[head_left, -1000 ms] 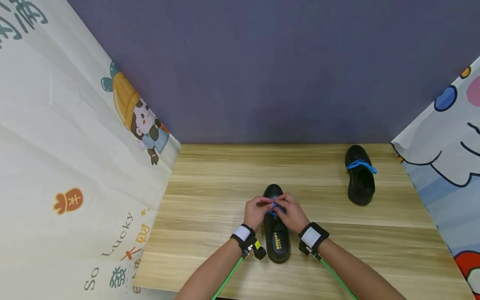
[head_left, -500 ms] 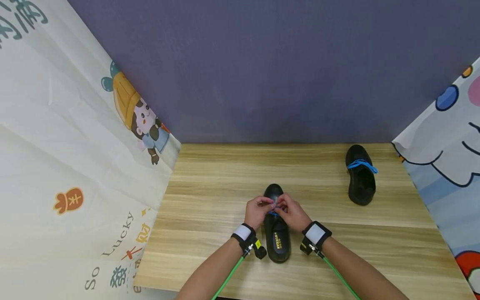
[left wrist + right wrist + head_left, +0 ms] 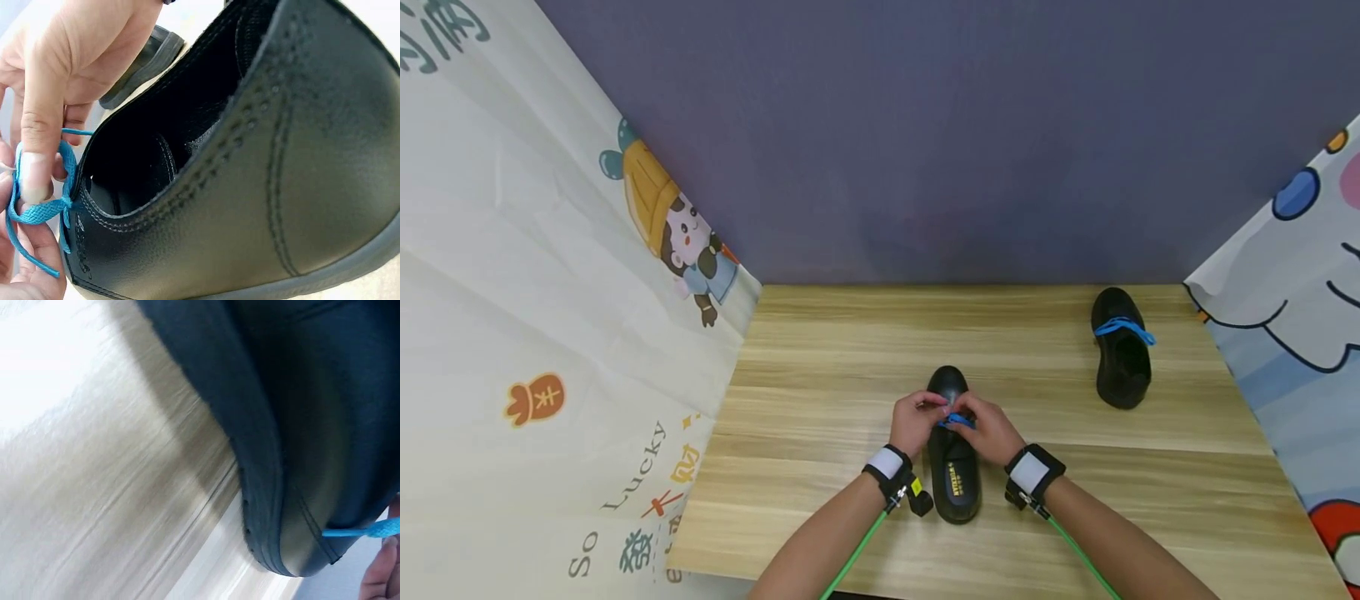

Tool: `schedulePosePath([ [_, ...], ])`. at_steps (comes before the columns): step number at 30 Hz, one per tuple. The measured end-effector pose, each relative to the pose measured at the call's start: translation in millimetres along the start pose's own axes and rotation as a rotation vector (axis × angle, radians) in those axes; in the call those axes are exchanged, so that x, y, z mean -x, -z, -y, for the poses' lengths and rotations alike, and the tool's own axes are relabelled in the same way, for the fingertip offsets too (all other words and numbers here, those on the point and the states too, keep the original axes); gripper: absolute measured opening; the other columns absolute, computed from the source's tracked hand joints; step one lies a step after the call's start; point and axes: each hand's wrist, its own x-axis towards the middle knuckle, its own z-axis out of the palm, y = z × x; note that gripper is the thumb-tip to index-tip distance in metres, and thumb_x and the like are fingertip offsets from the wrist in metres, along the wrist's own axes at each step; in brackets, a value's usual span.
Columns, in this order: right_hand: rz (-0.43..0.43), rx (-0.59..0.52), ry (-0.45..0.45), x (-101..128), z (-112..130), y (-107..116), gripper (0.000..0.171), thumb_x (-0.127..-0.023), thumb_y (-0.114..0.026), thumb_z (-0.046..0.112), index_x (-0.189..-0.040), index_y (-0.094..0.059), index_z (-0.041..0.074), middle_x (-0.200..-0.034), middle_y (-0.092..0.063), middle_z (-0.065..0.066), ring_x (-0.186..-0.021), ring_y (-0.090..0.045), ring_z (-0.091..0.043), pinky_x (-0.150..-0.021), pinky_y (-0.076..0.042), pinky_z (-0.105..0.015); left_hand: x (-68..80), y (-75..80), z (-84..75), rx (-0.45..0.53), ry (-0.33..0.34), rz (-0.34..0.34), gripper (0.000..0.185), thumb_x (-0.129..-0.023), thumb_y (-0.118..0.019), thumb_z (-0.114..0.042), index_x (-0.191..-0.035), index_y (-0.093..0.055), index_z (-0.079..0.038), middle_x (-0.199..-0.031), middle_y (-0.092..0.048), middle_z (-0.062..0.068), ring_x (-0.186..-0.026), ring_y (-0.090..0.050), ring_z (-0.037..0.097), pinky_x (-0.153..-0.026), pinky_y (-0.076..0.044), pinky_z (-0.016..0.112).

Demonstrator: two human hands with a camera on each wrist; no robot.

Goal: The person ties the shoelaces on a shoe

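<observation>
A black lace-up shoe (image 3: 957,500) stands near the middle of the wooden table, toe pointing away. Its blue shoelace (image 3: 958,419) is bunched across the front of the opening. From the left, my left hand (image 3: 915,425) pinches the lace, while my right hand (image 3: 991,432) holds it from the right. In the left wrist view, the shoelace (image 3: 39,214) curves into a loop around a thumb, a loose end hangs below, and a knot lies against the shoe (image 3: 231,219). At the edge of the right wrist view, fingertips (image 3: 380,569) meet the shoelace (image 3: 359,532); most of that hand is out of frame.
A second black shoe (image 3: 1122,375), its blue lace lying across it, stands at the back right of the wooden table (image 3: 835,350). A dark panel (image 3: 970,167) rises behind. Printed cloths hang at left (image 3: 512,292) and right (image 3: 1285,333). Green cords run from both wristbands.
My right hand and wrist have shifted slightly right, and more blue lace shows between the hands. The left hand keeps nearly the same place; both shoes stay put.
</observation>
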Motion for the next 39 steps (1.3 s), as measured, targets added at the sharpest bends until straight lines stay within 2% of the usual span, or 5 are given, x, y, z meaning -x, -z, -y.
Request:
schedulePosePath([
  [9,-0.025,0.194,0.185,1.2,-5.5,1.8,0.020,-0.084,-0.077,0.001,-0.097,-0.065,0.010,-0.097,-0.064,-0.002,-0.093,-0.061,-0.020,-0.080,-0.053,-0.040,4.9,-1.7,-9.3,-0.026,-0.008,0.003,0.013,-0.084,-0.074,0.006,-0.096,-0.072,0.011,-0.093,-0.071,0.021,-0.075,-0.060,0.008,-0.065,-0.048,0.018],
  [14,-0.030,0.310,0.247,3.1,-8.4,3.4,0.012,-0.089,-0.074,0.004,-0.095,-0.067,0.011,-0.104,-0.058,-0.005,-0.099,-0.054,-0.025,-0.082,-0.051,-0.043,9.0,-0.6,-14.5,-0.023,0.017,0.009,0.014,-0.084,-0.073,0.006,-0.096,-0.071,0.012,-0.091,-0.071,0.018,-0.076,-0.061,0.008,-0.066,-0.049,0.019],
  [22,-0.102,0.407,0.368,3.5,-14.0,3.5,0.028,-0.073,-0.088,0.012,-0.095,-0.071,0.010,-0.096,-0.050,-0.006,-0.088,-0.047,-0.025,-0.070,-0.045,-0.038,2.0,1.1,0.4,0.035,0.080,-0.010,0.014,-0.085,-0.077,0.000,-0.097,-0.073,0.007,-0.084,-0.070,0.005,-0.071,-0.061,0.009,-0.064,-0.052,0.023],
  [31,-0.125,0.369,0.296,1.8,-11.7,2.3,0.050,-0.068,-0.094,0.013,-0.106,-0.064,0.002,-0.108,-0.054,-0.014,-0.097,-0.053,-0.030,-0.078,-0.050,-0.043,1.3,3.4,1.3,0.121,0.107,0.037,0.019,-0.085,-0.077,-0.001,-0.101,-0.071,0.009,-0.086,-0.071,0.007,-0.075,-0.064,0.010,-0.068,-0.056,0.027],
  [39,-0.140,0.369,0.236,5.5,-4.1,2.4,0.040,-0.074,-0.089,0.012,-0.107,-0.068,0.003,-0.099,-0.051,-0.010,-0.089,-0.046,-0.026,-0.071,-0.042,-0.038,1.2,4.5,-1.7,0.087,0.076,0.032,0.015,-0.085,-0.076,-0.003,-0.097,-0.073,0.005,-0.087,-0.070,0.004,-0.078,-0.064,0.011,-0.070,-0.055,0.025],
])
